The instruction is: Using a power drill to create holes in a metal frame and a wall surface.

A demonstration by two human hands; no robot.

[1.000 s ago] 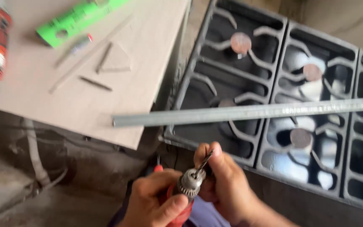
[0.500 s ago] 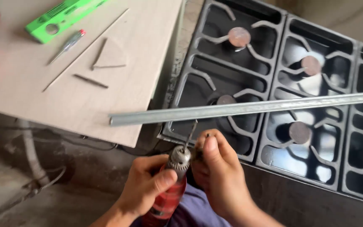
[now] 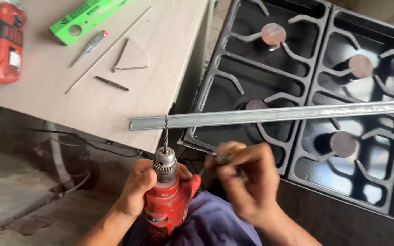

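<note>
Left hand point(image 3: 137, 191) fingers wrapped tight round red drill point(image 3: 167, 207), chuck up, twist bit point(image 3: 165, 132) pointing at grey metal channel point(image 3: 270, 115). Right hand point(image 3: 247, 182) blurred, fingers curled on small dark tool point(image 3: 220, 158), likely chuck key, just beside chuck. Channel bridging wooden board point(image 3: 96, 98) and black gas hob point(image 3: 306, 86). Green level point(image 3: 87, 16), second red tool point(image 3: 3, 43) on board.

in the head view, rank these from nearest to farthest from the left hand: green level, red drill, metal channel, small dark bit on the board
1. red drill: gripped in the left hand, bit pointing up.
2. metal channel: just above the drill's bit, lying across the stove.
3. small dark bit: farther up on the wooden board.
4. green level: at the board's far top edge.
</note>
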